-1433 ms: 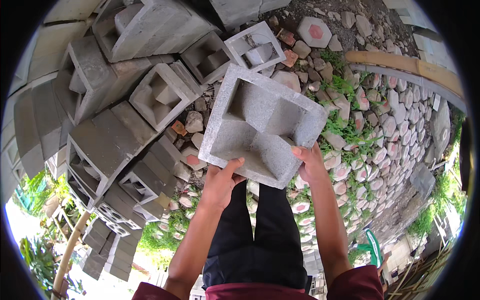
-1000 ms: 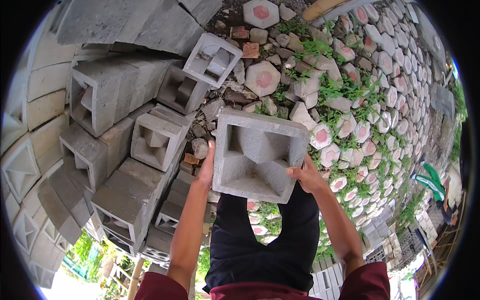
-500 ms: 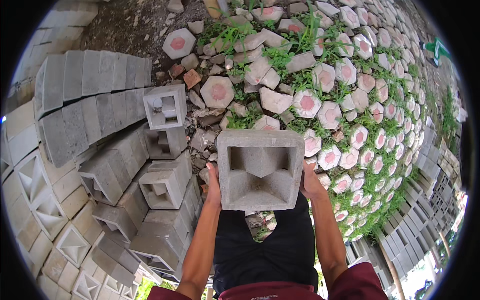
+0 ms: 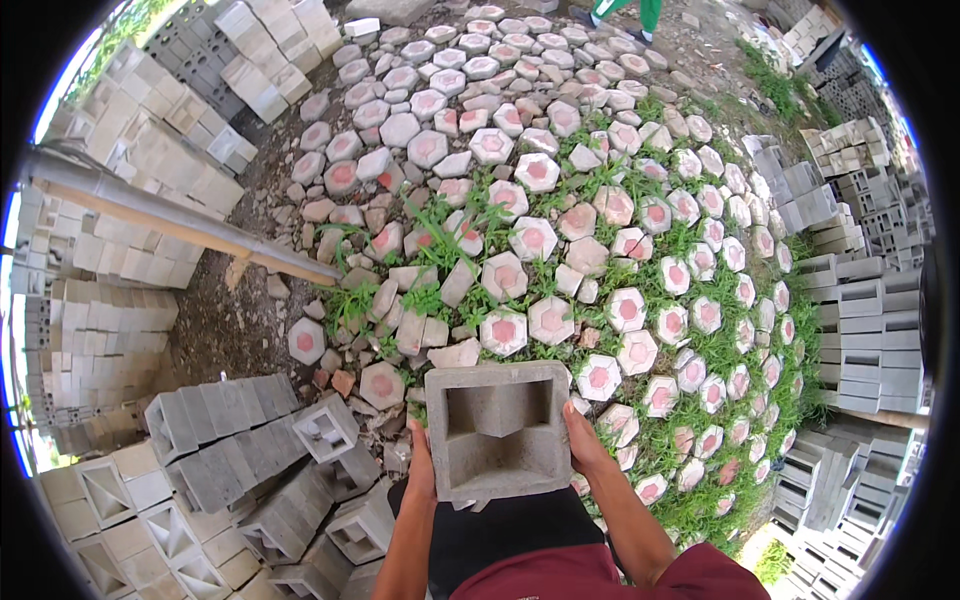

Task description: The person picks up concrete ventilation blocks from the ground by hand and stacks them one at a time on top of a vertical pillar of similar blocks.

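Between my two hands I hold a square grey concrete ventilation block [image 4: 500,484] in front of my body. Its open face shows a hollow with an angled inner web. My left hand [image 4: 421,462] presses against its left side, and my right hand [image 4: 588,440] presses against its right side. The fingers wrap partly behind and under the block, where they are hidden. Close to my left forearm stand more grey hollow blocks [image 4: 326,428], stacked in rows on the ground.
Hexagonal paving stones [image 4: 503,332] with pink centres lie among grass and rubble ahead. A wooden pole [image 4: 190,220] slants in from the left. Block stacks [image 4: 118,345] line the left side, and others [image 4: 858,330] the right. At the far top, a person's green-clad legs [image 4: 650,14] show.
My view has lifted and swung, showing more of the paved ground, the pole and the far stacks. The block stays in both hands and now appears lower in view.
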